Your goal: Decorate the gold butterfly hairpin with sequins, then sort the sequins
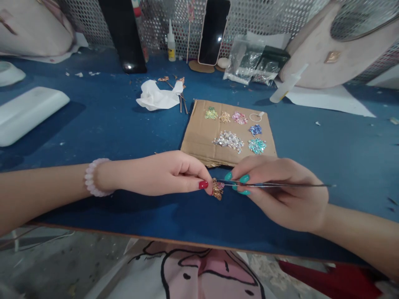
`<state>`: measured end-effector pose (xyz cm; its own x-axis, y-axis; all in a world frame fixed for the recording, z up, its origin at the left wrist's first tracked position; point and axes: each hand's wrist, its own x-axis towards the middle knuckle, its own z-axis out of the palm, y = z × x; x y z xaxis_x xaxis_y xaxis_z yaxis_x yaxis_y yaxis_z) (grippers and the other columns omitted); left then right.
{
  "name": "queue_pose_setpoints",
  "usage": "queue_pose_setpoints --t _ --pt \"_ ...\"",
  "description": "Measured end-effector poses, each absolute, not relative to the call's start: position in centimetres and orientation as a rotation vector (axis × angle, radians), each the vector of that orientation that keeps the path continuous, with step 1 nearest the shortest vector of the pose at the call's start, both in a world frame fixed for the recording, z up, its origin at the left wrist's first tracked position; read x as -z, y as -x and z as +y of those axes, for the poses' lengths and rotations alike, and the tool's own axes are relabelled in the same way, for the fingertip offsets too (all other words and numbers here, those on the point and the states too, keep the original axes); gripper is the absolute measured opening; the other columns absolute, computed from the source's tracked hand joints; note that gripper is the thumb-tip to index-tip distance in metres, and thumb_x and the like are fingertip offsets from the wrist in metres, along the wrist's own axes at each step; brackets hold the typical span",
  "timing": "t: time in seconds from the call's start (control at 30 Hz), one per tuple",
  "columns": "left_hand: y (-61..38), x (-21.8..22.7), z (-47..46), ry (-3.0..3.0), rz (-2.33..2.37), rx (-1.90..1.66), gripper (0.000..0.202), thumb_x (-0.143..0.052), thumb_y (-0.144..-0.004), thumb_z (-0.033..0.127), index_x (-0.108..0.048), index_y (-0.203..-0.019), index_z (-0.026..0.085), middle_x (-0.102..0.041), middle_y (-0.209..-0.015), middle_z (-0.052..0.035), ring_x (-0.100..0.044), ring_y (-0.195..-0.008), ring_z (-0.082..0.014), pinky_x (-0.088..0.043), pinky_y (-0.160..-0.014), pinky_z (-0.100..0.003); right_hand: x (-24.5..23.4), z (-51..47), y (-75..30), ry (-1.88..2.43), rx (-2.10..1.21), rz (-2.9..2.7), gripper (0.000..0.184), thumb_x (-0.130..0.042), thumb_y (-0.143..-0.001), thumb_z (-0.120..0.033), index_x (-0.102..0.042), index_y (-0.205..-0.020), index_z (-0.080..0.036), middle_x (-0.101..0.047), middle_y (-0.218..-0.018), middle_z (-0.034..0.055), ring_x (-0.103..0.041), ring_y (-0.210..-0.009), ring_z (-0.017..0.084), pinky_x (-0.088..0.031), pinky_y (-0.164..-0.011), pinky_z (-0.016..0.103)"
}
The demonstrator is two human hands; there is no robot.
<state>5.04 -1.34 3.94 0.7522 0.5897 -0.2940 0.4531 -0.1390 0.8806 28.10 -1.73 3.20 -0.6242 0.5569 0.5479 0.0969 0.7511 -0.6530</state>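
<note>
My left hand (174, 174) pinches a small gold-coloured ornament (217, 192) between thumb and fingers, just above the blue table. A pinkish spot shows on the ornament's upper right side. Long thin metal tweezers (286, 185) lie in the closed fingers of my right hand (280, 195). Their tips reach left to the ornament and seem to touch it; whether a stone sits between them is too small to tell. Behind both hands is a cardboard piece (199, 141) bearing silver rhinestones (229, 141), turquoise rhinestones (257, 145) and several other coloured piles.
A crumpled white tissue (158, 96) lies beside gold hairpin-like sticks (183, 101). At the back stand a phone (215, 31), a glue bottle (171, 43) and plastic bags (245, 60). Another slim bottle (286, 88) leans at right; a white case (31, 112) sits at left.
</note>
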Motion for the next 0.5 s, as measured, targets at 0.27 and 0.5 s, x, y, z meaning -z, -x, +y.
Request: queue_pose_setpoints --t 0.27,0.5 --pt "-5.25 -3.87 -1.20 -1.814 0.706 -0.220 0.020 -0.044 -0.090 0.020 -0.064 -0.095 0.019 -0.064 -0.090 0.0019 -0.058 -0.079 -0.0080 -0.040 -0.071 -0.014 -3.30 -1.91 -27.95 0.461 -0.782 -2.160 0.028 -0.054 -0.077 0.001 -0.053 -0.087 -0.025 -0.064 -0.077 0.0025 -0.065 -0.073 0.014 -0.057 -0.061 0.025" --pt "-5.22 -3.82 -1.19 -1.817 0.698 -0.214 0.020 -0.045 -0.090 0.020 -0.064 -0.097 0.020 -0.065 -0.092 0.0020 -0.058 -0.080 -0.0077 -0.040 -0.072 -0.014 -3.58 -1.68 -27.96 0.414 -0.785 -2.201 0.027 -0.052 -0.077 0.002 -0.053 -0.086 -0.024 -0.065 -0.075 0.0019 -0.066 -0.073 0.013 -0.056 -0.060 0.022"
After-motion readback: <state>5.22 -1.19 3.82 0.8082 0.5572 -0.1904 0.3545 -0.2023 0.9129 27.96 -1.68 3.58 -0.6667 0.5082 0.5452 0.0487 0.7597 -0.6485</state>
